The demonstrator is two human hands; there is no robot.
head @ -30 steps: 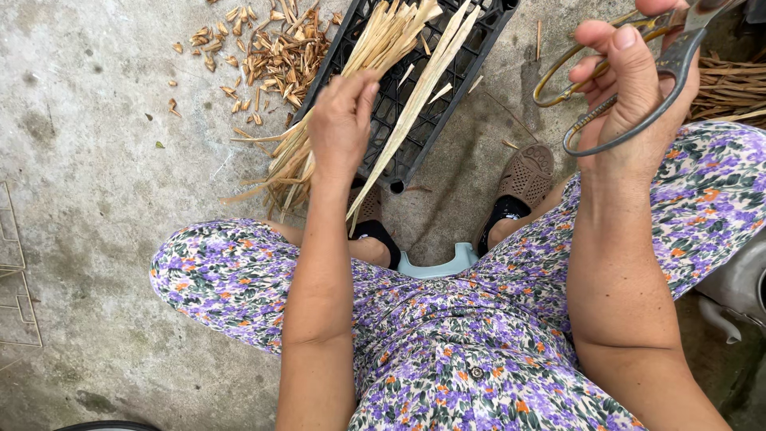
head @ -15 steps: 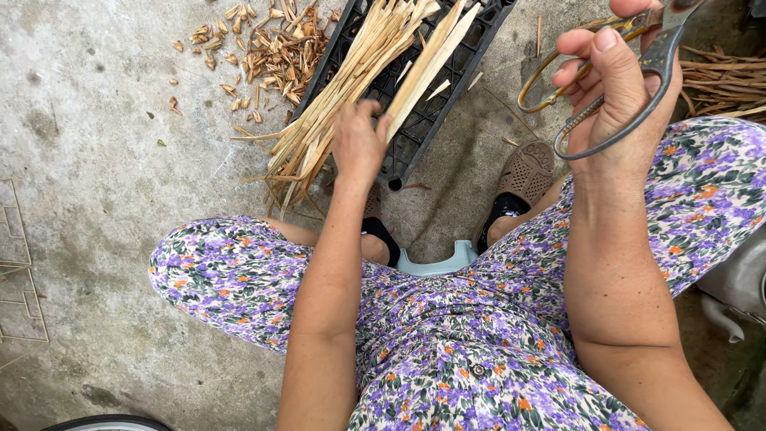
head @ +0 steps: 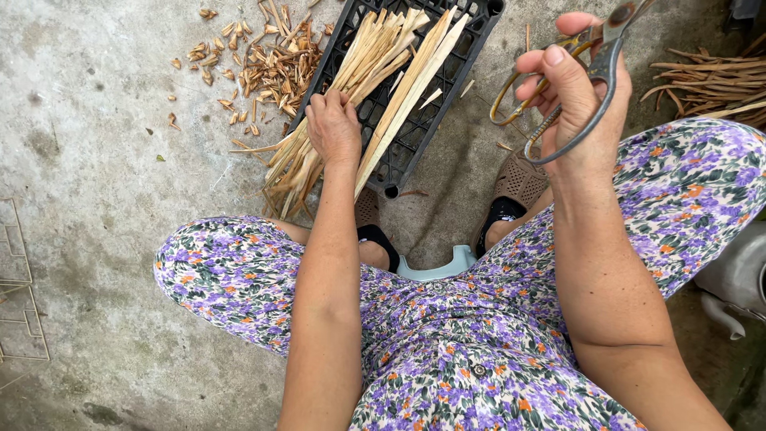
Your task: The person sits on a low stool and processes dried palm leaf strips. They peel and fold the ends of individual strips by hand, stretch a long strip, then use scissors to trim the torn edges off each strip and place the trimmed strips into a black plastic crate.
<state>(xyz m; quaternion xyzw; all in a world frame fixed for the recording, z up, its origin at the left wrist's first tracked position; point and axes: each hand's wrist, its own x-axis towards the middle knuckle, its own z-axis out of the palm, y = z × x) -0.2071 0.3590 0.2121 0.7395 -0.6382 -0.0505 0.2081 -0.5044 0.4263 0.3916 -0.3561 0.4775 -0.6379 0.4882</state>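
Since a second ago, left hand [head: 333, 128] has moved from lifting one strip to pressing down on the bundle of long pale split-cane strips [head: 375, 88]; fingers curled over the strips, whether it actually grips any I can't tell. Bundle lies diagonally across the black slotted plastic crate [head: 455, 56], lower ends overhanging onto the grey concrete floor [head: 96, 199]. Right hand [head: 570, 100] raised, closed around the loop handles of large grey metal shears [head: 594, 72]. Heap of short brown offcuts [head: 263, 68] sits left of the crate. Darker cane sticks [head: 710, 84] lie at far right.
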